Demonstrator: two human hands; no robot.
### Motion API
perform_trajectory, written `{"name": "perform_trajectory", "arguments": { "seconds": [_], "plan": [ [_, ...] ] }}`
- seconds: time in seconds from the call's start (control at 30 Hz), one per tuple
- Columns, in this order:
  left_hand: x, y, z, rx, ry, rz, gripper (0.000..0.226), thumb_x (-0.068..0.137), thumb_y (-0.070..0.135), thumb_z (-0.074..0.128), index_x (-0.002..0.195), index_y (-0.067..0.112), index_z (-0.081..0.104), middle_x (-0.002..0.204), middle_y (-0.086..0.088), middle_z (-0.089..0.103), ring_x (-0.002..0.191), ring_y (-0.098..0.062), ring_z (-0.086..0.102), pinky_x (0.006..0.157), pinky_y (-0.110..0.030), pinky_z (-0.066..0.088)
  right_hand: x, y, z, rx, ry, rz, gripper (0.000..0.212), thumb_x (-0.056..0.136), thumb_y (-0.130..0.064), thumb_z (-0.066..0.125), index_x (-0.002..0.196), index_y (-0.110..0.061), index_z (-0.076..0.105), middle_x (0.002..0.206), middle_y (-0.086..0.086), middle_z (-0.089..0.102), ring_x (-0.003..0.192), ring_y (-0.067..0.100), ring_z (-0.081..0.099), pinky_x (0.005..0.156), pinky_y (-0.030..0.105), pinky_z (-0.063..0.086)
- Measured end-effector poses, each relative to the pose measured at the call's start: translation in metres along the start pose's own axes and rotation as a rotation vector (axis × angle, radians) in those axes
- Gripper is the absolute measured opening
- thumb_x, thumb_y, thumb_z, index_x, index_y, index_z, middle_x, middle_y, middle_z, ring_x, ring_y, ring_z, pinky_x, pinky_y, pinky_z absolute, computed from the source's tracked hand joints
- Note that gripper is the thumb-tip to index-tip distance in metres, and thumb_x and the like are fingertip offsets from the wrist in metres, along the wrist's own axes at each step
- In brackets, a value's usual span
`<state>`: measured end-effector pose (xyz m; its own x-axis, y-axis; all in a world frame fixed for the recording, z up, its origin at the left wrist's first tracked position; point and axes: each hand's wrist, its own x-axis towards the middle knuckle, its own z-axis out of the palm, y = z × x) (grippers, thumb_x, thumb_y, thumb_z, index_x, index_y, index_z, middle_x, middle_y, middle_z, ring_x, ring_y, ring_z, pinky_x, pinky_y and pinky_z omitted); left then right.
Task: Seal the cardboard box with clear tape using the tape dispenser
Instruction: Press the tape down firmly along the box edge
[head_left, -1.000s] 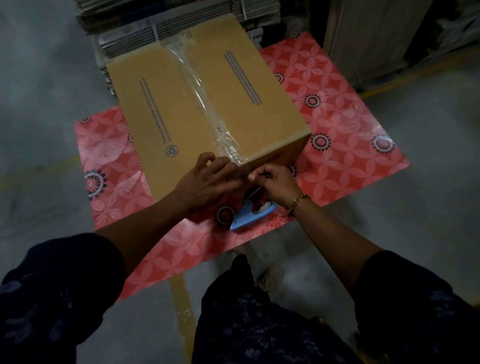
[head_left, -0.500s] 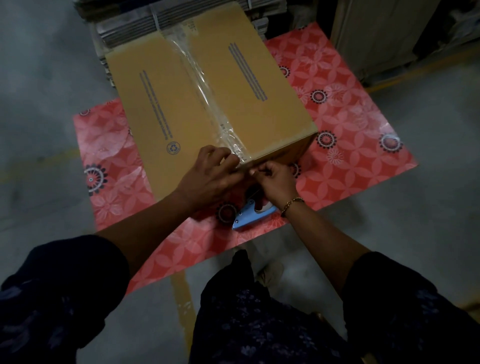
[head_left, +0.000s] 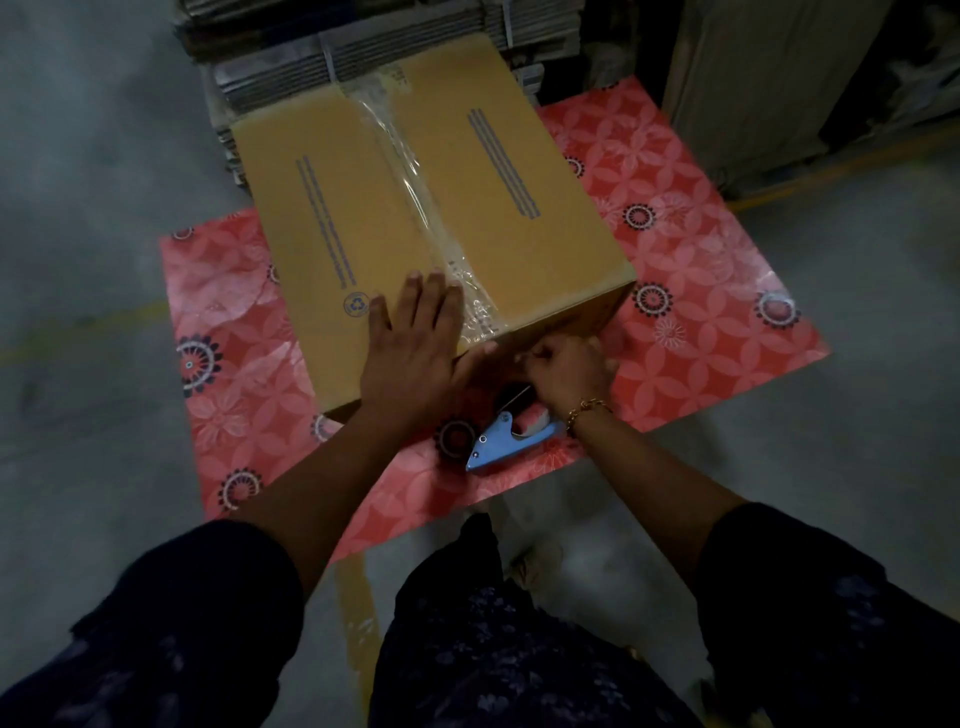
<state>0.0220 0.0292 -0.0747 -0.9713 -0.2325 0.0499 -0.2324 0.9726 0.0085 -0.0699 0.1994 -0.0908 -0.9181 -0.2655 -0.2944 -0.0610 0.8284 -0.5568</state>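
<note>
A brown cardboard box (head_left: 332, 218) lies on a red flowered table (head_left: 701, 291). A strip of clear tape (head_left: 415, 192) runs along its middle seam to the near edge. My left hand (head_left: 415, 343) lies flat, fingers spread, on the box top beside the tape's near end. My right hand (head_left: 566, 366) is curled against the box's near side just below that edge, pinching the tape end. The blue tape dispenser (head_left: 511, 441) lies on the table under my right wrist, apart from both hands.
Bundles of flat cardboard (head_left: 395, 47) are stacked behind the box. A tall cardboard stack (head_left: 769, 78) stands at the back right. Grey concrete floor (head_left: 93, 156) surrounds the table. My dark clothing fills the bottom of the view.
My left hand has opened from a curled grip at the box's near edge and slid up flat onto the box top. My right hand stays at the near side.
</note>
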Motion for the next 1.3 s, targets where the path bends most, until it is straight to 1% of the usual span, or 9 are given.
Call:
{"name": "perform_trajectory", "arguments": {
  "seconds": [0.1, 0.2, 0.3, 0.4, 0.5, 0.7, 0.9, 1.07, 1.3],
  "plan": [
    [0.002, -0.001, 0.004, 0.016, 0.012, 0.017, 0.081, 0.101, 0.071, 0.021, 0.155, 0.012, 0.032, 0.164, -0.016, 0.033, 0.152, -0.037, 0.029, 0.117, -0.066, 0.024, 0.000, 0.009, -0.015, -0.121, 0.063, -0.193, 0.016, 0.083, -0.036, 0.062, 0.072, -0.025, 0.062, 0.087, -0.001, 0.068, 0.101, 0.030, 0.055, 0.077, 0.037, 0.030],
    [0.002, 0.000, 0.010, 0.035, 0.028, 0.020, 0.080, 0.102, 0.071, 0.027, 0.152, 0.010, 0.038, 0.161, -0.018, 0.039, 0.150, -0.038, 0.034, 0.115, -0.067, 0.028, -0.004, 0.011, -0.030, -0.188, 0.232, -0.541, 0.020, 0.083, -0.040, 0.063, 0.086, -0.020, 0.062, 0.092, 0.002, 0.060, 0.093, 0.028, 0.054, 0.077, 0.042, 0.041],
    [0.004, -0.001, 0.011, 0.053, 0.018, 0.041, 0.081, 0.101, 0.070, 0.027, 0.153, 0.008, 0.035, 0.161, -0.019, 0.037, 0.150, -0.039, 0.032, 0.114, -0.069, 0.027, 0.006, 0.003, -0.041, -0.320, 0.231, -0.791, 0.048, 0.085, -0.049, 0.062, 0.120, -0.017, 0.060, 0.124, 0.006, 0.061, 0.115, 0.027, 0.054, 0.090, 0.041, 0.042],
    [0.005, -0.002, 0.009, 0.061, -0.028, 0.045, 0.085, 0.098, 0.070, 0.021, 0.155, 0.008, 0.029, 0.164, -0.019, 0.031, 0.153, -0.040, 0.027, 0.116, -0.070, 0.024, 0.028, -0.008, -0.042, -0.529, 0.073, -0.934, 0.075, 0.091, -0.065, 0.045, 0.146, -0.014, 0.043, 0.155, 0.007, 0.043, 0.144, 0.025, 0.037, 0.110, 0.042, 0.032],
    [0.006, -0.003, 0.009, 0.073, -0.069, 0.042, 0.089, 0.091, 0.068, 0.020, 0.157, 0.008, 0.024, 0.166, -0.019, 0.026, 0.154, -0.039, 0.023, 0.116, -0.070, 0.024, 0.045, -0.018, -0.040, -0.682, -0.055, -1.003, 0.088, 0.092, -0.073, 0.029, 0.155, -0.012, 0.026, 0.164, 0.007, 0.028, 0.151, 0.023, 0.024, 0.118, 0.043, 0.025],
    [0.006, -0.006, 0.014, 0.079, -0.057, 0.056, 0.097, 0.084, 0.061, 0.065, 0.156, 0.009, 0.024, 0.165, -0.018, 0.027, 0.154, -0.040, 0.023, 0.115, -0.071, 0.026, 0.057, -0.015, -0.031, -0.740, -0.016, -1.041, 0.087, 0.093, -0.071, 0.021, 0.155, -0.009, 0.027, 0.163, 0.009, 0.029, 0.151, 0.024, 0.026, 0.119, 0.043, 0.026],
    [0.004, 0.002, 0.008, 0.019, 0.025, -0.002, 0.098, 0.092, 0.084, 0.025, 0.154, 0.010, 0.034, 0.164, -0.016, 0.033, 0.154, -0.036, 0.026, 0.117, -0.067, 0.023, 0.063, -0.011, -0.027, -0.777, 0.002, -1.071, 0.085, 0.094, -0.067, 0.031, 0.155, -0.008, 0.024, 0.163, 0.012, 0.027, 0.151, 0.027, 0.025, 0.119, 0.044, 0.026],
    [0.004, 0.004, 0.014, 0.050, 0.071, -0.009, 0.082, 0.100, 0.073, 0.024, 0.152, 0.012, 0.040, 0.161, -0.015, 0.040, 0.150, -0.035, 0.035, 0.116, -0.065, 0.028, 0.064, -0.009, -0.025, -0.802, 0.032, -1.081, 0.082, 0.095, -0.061, 0.040, 0.155, -0.008, 0.022, 0.164, 0.012, 0.026, 0.151, 0.027, 0.023, 0.120, 0.044, 0.025],
    [0.006, 0.002, 0.014, 0.062, 0.010, 0.004, 0.087, 0.098, 0.074, 0.015, 0.153, 0.010, 0.035, 0.162, -0.017, 0.037, 0.151, -0.037, 0.032, 0.115, -0.067, 0.027, 0.062, -0.011, -0.027, -0.820, 0.012, -1.067, 0.084, 0.092, -0.056, 0.048, 0.156, -0.009, 0.021, 0.164, 0.011, 0.025, 0.151, 0.027, 0.023, 0.120, 0.044, 0.023]
  ]
}}
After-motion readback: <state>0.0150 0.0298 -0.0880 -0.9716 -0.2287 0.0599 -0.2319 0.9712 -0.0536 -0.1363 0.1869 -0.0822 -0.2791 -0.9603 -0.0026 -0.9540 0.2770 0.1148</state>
